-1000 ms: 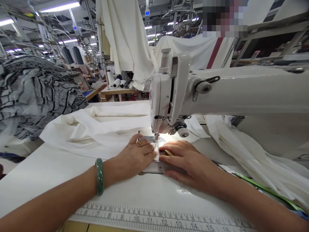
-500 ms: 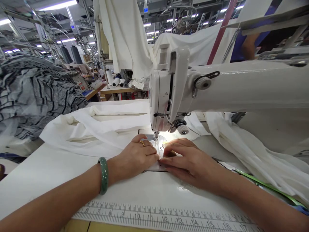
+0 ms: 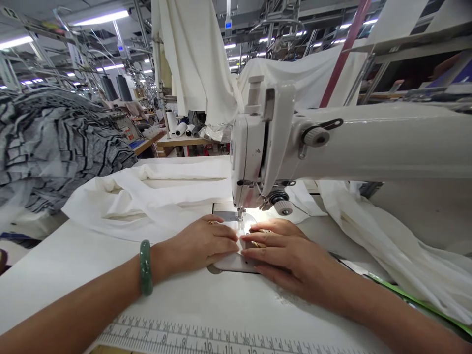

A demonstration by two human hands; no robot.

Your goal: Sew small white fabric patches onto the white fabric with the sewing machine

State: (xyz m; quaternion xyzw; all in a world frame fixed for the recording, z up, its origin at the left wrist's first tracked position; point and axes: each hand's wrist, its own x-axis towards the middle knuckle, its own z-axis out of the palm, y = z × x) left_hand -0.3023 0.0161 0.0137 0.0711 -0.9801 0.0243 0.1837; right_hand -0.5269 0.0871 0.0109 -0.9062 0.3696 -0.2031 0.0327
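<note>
A narrow bit of white fabric (image 3: 241, 230) lies at the presser foot (image 3: 241, 214) of a white sewing machine (image 3: 254, 147), under its lamp. My left hand (image 3: 201, 244), with a green bangle on the wrist, is left of the foot. Its bent fingers close at the fabric's edge, tips down. My right hand (image 3: 283, 250) is on the other side, fingers stretched out and slightly apart, tips against the same fabric close to the left fingertips. Much of the fabric between the hands is hidden or washed out by glare.
Folded white cloth (image 3: 121, 196) lies left of the machine, and more white cloth (image 3: 368, 221) under its arm at right. A printed ruler (image 3: 184, 339) runs along the front edge. Striped grey fabric (image 3: 62, 147) is heaped at left; white cloth (image 3: 195, 64) hangs behind.
The view has shifted slightly. My left hand has drawn a little left and its fingertips have parted from the right ones. My right fingers have straightened and flattened out.
</note>
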